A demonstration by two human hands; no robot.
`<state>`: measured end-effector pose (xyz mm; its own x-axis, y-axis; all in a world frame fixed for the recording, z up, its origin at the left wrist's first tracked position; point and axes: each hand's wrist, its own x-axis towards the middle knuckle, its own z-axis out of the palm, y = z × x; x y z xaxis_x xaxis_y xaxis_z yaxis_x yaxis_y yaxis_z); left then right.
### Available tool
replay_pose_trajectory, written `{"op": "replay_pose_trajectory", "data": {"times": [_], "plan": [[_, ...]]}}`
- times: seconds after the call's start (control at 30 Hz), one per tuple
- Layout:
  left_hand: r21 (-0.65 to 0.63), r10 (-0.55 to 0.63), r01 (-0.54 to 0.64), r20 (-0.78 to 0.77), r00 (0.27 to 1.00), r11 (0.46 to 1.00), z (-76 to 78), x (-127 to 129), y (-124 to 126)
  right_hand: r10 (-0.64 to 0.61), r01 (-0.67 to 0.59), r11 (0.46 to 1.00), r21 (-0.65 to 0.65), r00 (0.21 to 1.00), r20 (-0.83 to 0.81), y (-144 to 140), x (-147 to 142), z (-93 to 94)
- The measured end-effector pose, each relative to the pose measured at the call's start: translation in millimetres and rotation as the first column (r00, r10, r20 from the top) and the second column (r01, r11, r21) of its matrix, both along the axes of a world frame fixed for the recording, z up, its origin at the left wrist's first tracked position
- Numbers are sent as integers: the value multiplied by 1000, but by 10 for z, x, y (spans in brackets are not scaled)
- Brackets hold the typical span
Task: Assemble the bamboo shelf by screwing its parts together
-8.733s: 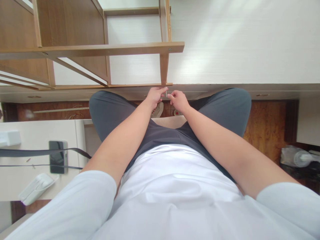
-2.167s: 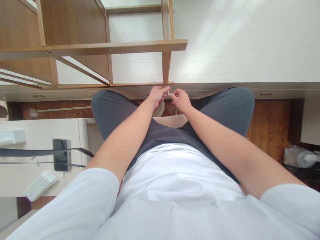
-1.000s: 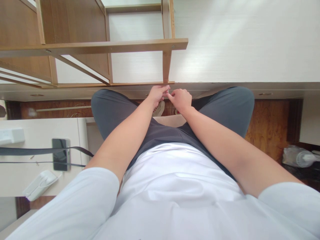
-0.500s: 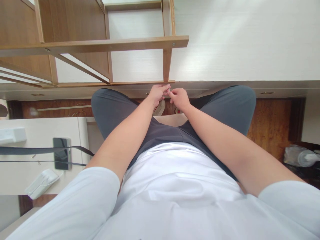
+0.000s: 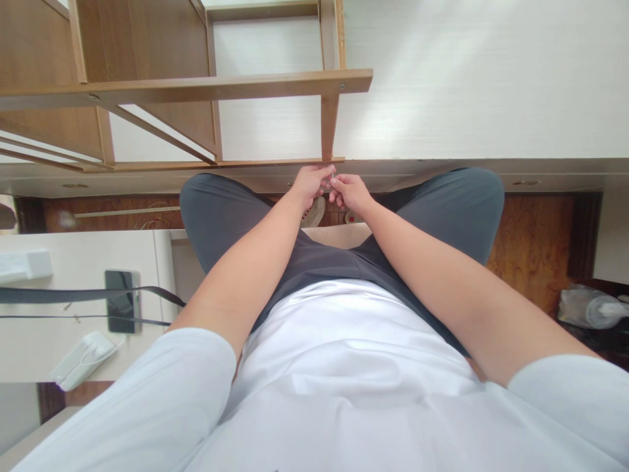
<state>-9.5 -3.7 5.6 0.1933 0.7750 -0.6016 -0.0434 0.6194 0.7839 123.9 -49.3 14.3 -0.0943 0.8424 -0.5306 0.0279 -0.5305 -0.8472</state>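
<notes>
Item: small thin pale pin-like piece (image 5: 333,179), too small to identify. It sits between the fingertips of both your hands, just under the front edge of the white desk top (image 5: 466,92), directly below the upright post of the wooden shelf frame (image 5: 196,85).

Your left hand (image 5: 308,185): fingers curled and closed, thumb and forefinger pinched at the piece.

Your right hand (image 5: 350,192): fingers curled in, tips pinched on the same piece; the two hands touch at the fingertips.

Surroundings, near: grey trousers (image 5: 230,216) over both your knees, spread to either side of the hands; white shirt (image 5: 344,367) fills the lower part of the view. Light-coloured shoes (image 5: 314,213) show on the dark brown wooden floor (image 5: 531,242) beneath the hands, partly hidden by your wrists.

Obstructions: the desk's front edge and the shelf frame's lower rail lie just beyond your knuckles; your own fingers hide most of the piece.

Surroundings, left: low white cabinet (image 5: 73,354). On it lie a black phone (image 5: 121,301), a dark strap (image 5: 88,295) crossing over the phone, a white handheld device (image 5: 81,359) and a white rectangular block (image 5: 24,264) at the far edge.

Surroundings, right: clear plastic bag (image 5: 584,308) on the floor, with a white object inside that is too blurred to name.

Shelf frame: its compartments show only the white desk top and wall behind.
</notes>
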Motion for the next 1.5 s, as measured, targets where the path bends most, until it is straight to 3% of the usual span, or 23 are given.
{"op": "replay_pose_trajectory", "data": {"times": [0.23,0.43,0.6,0.73,0.87,0.97,1.27,1.5], "plan": [[-8,-6,6,25,1000,1000,-16,-4,2,-42,15,990,-138,979,-200,-9,23,23],[-2,-17,17,34,999,1000,-15,-9,0,-35,4,989,-145,977,-212,0,18,12],[-8,-5,5,-5,1000,1000,-9,-7,1,90,-89,995,41,996,-25,-16,18,-75],[-8,1,-1,-6,1000,1000,-16,3,0,120,-166,963,214,970,213,-51,29,-95],[8,-17,17,-26,1000,1000,-29,5,0,70,-186,949,252,910,410,-62,38,-26],[20,-25,26,-37,999,999,-33,4,1,67,-211,939,271,885,460,-61,40,20],[27,-35,37,-55,998,999,-48,-6,2,107,-240,925,295,909,404,-73,55,-50],[3,-21,21,-51,998,1000,39,0,-13,128,-183,949,258,968,215,-56,70,-135]]}}
